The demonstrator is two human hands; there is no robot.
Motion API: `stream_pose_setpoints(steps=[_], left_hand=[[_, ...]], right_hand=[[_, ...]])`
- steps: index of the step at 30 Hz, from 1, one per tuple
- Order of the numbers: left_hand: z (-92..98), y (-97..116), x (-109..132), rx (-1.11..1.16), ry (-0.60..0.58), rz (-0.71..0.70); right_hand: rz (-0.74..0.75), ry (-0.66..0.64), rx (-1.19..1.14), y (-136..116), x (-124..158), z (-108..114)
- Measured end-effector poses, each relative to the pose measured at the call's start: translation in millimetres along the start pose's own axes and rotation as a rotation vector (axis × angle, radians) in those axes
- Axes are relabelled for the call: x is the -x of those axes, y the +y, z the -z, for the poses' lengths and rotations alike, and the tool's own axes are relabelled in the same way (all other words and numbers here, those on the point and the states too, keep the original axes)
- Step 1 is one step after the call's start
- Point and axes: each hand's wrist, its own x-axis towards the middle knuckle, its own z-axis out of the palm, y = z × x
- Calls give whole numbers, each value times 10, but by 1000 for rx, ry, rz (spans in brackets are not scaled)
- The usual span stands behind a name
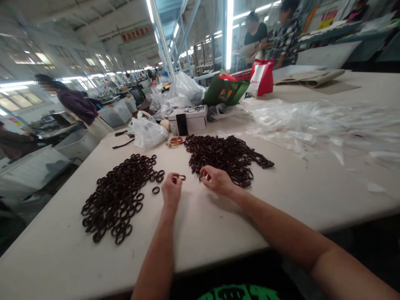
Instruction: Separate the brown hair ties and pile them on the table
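My left hand (172,187) pinches a small dark brown loop (182,177), which sticks out to the right of its fingertips. To its left spreads a pile of round, opened dark brown loops (115,196), with one stray ring (156,190) close by. My right hand (215,179) is closed at the near left edge of a second heap of flatter dark brown loops (218,154). Between its thumb and fingers shows a small dark brown loop (201,176), partly hidden by the fingers.
Behind the heaps on the pale table (200,233) stand a white plastic bag (150,131), a white box (196,118) with a dark phone (181,124), and green (225,91) and red-white bags (261,78). Clear plastic sheets (312,121) cover the right. People (78,100) are in the background.
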Motion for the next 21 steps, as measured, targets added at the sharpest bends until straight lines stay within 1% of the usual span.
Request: stream_pose_setpoints(steps=[3,4,5,6,7,9,10,11,12,15,18,21], left_hand=[[332,-246,-229,-29,264,91],[427,-305,-279,-38,343,103],[500,-340,-309,-43,399,105],[547,-350,-319,-39,427,101],[566,-337,-311,-24,429,91],[523,-261,-251,16,371,59],[470,-215,-210,33,326,39],[404,-173,-169,37,272,19],[331,-139,-132,33,212,1],[118,-84,-65,52,43,-26],[-26,-19,-12,140,-111,1],[-126,98,91,275,-248,58]], right_hand=[[-49,110,85,170,-86,79],[-39,121,123,211,-106,89],[-9,111,157,235,-118,87],[35,88,186,239,-119,75],[88,58,213,223,-110,51],[194,-10,276,149,-77,-31],[224,-28,314,107,-61,-87],[262,-73,376,76,-53,-149],[275,-91,436,62,-56,-212],[211,-92,556,121,-106,-335],[187,-37,513,202,-121,-328],[231,28,332,202,-58,-310]])
